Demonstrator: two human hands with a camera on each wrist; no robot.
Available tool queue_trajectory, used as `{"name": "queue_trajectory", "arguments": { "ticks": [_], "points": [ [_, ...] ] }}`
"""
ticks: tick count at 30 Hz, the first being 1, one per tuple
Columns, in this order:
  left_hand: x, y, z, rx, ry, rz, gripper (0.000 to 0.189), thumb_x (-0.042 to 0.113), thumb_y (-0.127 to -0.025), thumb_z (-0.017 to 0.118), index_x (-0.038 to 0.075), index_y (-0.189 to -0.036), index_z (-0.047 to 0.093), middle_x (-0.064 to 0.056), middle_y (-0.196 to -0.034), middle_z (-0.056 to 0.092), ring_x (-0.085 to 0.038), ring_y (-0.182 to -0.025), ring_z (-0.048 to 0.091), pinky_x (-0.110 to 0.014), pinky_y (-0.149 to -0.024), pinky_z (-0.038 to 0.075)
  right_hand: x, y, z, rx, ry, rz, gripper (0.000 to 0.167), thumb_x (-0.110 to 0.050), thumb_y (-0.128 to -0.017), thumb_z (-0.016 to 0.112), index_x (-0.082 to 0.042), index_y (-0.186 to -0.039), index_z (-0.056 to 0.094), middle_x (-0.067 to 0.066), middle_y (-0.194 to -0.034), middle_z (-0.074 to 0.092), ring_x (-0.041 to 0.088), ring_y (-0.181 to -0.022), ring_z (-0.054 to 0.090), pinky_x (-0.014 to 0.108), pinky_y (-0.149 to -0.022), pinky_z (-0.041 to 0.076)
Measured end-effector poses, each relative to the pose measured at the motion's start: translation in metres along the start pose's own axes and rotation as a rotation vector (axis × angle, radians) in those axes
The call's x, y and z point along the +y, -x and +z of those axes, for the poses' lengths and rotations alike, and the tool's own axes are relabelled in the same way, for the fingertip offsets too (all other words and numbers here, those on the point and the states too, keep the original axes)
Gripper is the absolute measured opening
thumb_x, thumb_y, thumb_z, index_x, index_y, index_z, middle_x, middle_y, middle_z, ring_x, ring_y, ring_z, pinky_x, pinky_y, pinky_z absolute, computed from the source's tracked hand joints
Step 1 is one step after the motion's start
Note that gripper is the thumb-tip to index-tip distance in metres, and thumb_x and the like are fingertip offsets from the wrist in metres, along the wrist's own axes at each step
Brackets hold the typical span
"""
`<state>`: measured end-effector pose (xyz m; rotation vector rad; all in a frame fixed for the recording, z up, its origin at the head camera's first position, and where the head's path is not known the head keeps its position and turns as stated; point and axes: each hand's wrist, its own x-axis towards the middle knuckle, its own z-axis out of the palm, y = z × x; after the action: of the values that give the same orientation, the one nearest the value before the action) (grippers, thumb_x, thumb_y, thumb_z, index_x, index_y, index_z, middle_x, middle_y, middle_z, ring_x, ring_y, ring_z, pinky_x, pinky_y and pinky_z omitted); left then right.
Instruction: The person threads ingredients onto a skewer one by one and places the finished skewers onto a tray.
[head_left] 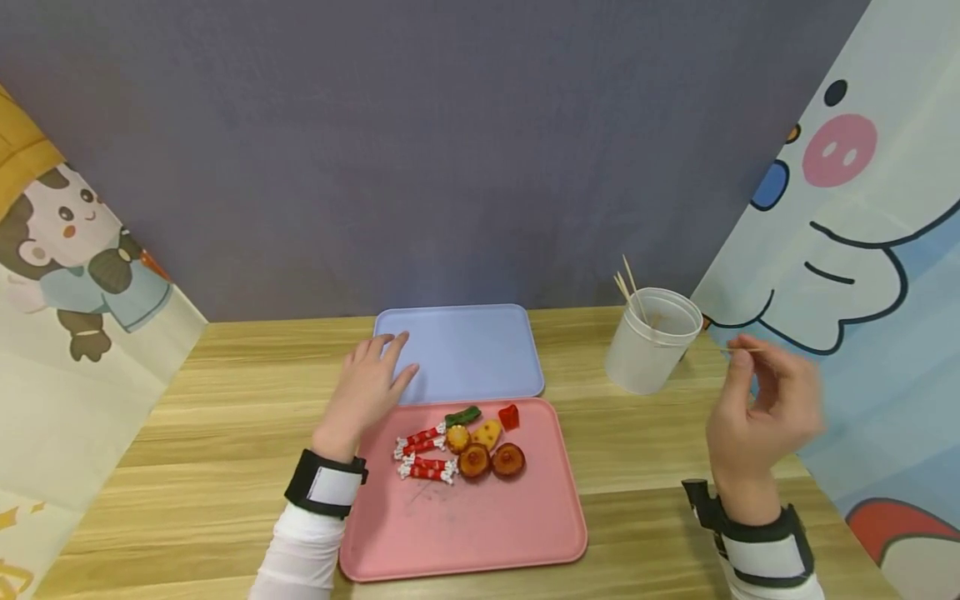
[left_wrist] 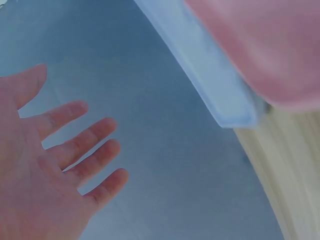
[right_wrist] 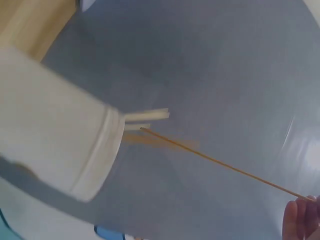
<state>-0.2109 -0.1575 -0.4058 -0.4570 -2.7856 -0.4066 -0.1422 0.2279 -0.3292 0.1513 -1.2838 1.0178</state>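
My right hand (head_left: 765, 417) pinches a thin wooden skewer (right_wrist: 225, 166) at one end, to the right of the white bucket (head_left: 637, 362). Other skewers (head_left: 631, 279) stick up out of that bucket. Fingers spread, my left hand (head_left: 365, 396) hovers near the left edge of the blue tray (head_left: 465, 350), holding nothing. On the pink tray (head_left: 465, 537) lie toy foods: red-wrapped pieces with white frilled ends (head_left: 426, 468), two brown round pieces (head_left: 508, 460), a yellow wedge (head_left: 487, 433), a yellow round piece (head_left: 457, 438), a green piece (head_left: 462, 416) and a red piece (head_left: 509, 417).
The wooden table (head_left: 225, 467) carries both trays, the blue one behind the pink one. A grey panel (head_left: 450, 167) rises along the back edge. Cartoon-printed walls (head_left: 900, 333) border the left and right sides.
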Motion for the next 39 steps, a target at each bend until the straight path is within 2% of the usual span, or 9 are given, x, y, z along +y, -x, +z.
{"name": "queue_trajectory", "arguments": {
  "ticks": [7, 15, 19, 26, 29, 34, 39],
  "points": [
    [0.019, -0.01, 0.0, 0.003, 0.025, 0.013, 0.056, 0.041, -0.096, 0.05, 0.012, -0.143, 0.04, -0.017, -0.134, 0.047, -0.036, -0.125, 0.041, -0.055, -0.102, 0.033, -0.002, 0.02, 0.01, -0.136, -0.121, 0.035, 0.013, 0.007, -0.085, 0.062, 0.02, -0.085, 0.061, 0.023, -0.085, 0.063, 0.013, -0.082, 0.064, 0.018, -0.076, 0.053],
    [0.044, -0.018, 0.002, 0.006, 0.055, 0.042, 0.055, 0.041, -0.097, 0.049, 0.013, -0.144, 0.039, -0.014, -0.135, 0.048, -0.034, -0.124, 0.041, -0.054, -0.101, 0.035, 0.007, 0.046, 0.023, -0.319, -0.148, 0.091, 0.008, 0.017, -0.083, 0.056, 0.022, -0.09, 0.058, 0.03, -0.084, 0.06, 0.012, -0.081, 0.063, 0.016, -0.073, 0.052],
    [0.058, -0.021, 0.003, 0.015, 0.07, 0.074, 0.056, 0.041, -0.096, 0.05, 0.013, -0.143, 0.04, -0.014, -0.134, 0.049, -0.034, -0.123, 0.043, -0.053, -0.1, 0.036, 0.014, 0.058, 0.029, -0.398, -0.204, 0.15, 0.01, 0.02, -0.083, 0.053, 0.022, -0.093, 0.057, 0.03, -0.087, 0.059, 0.015, -0.082, 0.063, 0.018, -0.073, 0.052],
    [0.08, -0.026, 0.008, -0.003, 0.086, 0.112, 0.057, 0.043, -0.095, 0.052, 0.012, -0.142, 0.041, -0.012, -0.134, 0.049, -0.031, -0.124, 0.042, -0.051, -0.101, 0.036, 0.018, 0.076, 0.039, -0.49, -0.358, 0.337, 0.013, 0.017, -0.089, 0.048, 0.023, -0.1, 0.051, 0.021, -0.093, 0.059, 0.019, -0.085, 0.062, 0.023, -0.079, 0.054],
    [0.089, -0.027, 0.01, -0.005, 0.105, 0.148, 0.057, 0.042, -0.095, 0.053, 0.01, -0.141, 0.043, -0.012, -0.133, 0.05, -0.03, -0.123, 0.043, -0.05, -0.1, 0.037, 0.017, 0.084, 0.042, -0.516, -0.405, 0.402, 0.014, 0.015, -0.09, 0.048, 0.023, -0.101, 0.05, 0.017, -0.095, 0.059, 0.019, -0.087, 0.062, 0.023, -0.08, 0.054],
    [0.105, -0.027, 0.014, 0.004, 0.154, 0.252, 0.055, 0.038, -0.094, 0.057, 0.008, -0.138, 0.047, -0.011, -0.126, 0.056, -0.028, -0.117, 0.049, -0.048, -0.097, 0.042, 0.014, 0.096, 0.046, -0.569, -0.44, 0.505, 0.016, 0.009, -0.092, 0.05, 0.021, -0.102, 0.049, 0.02, -0.094, 0.058, 0.022, -0.087, 0.062, 0.026, -0.08, 0.055],
    [0.118, -0.029, 0.017, 0.066, 0.184, 0.368, 0.043, 0.028, -0.091, 0.063, 0.007, -0.128, 0.057, -0.007, -0.11, 0.063, -0.025, -0.104, 0.058, -0.042, -0.088, 0.047, 0.012, 0.106, 0.051, -0.608, -0.441, 0.591, 0.019, 0.003, -0.094, 0.051, 0.02, -0.103, 0.049, 0.028, -0.095, 0.056, 0.026, -0.089, 0.063, 0.029, -0.08, 0.056]
  ]
}}
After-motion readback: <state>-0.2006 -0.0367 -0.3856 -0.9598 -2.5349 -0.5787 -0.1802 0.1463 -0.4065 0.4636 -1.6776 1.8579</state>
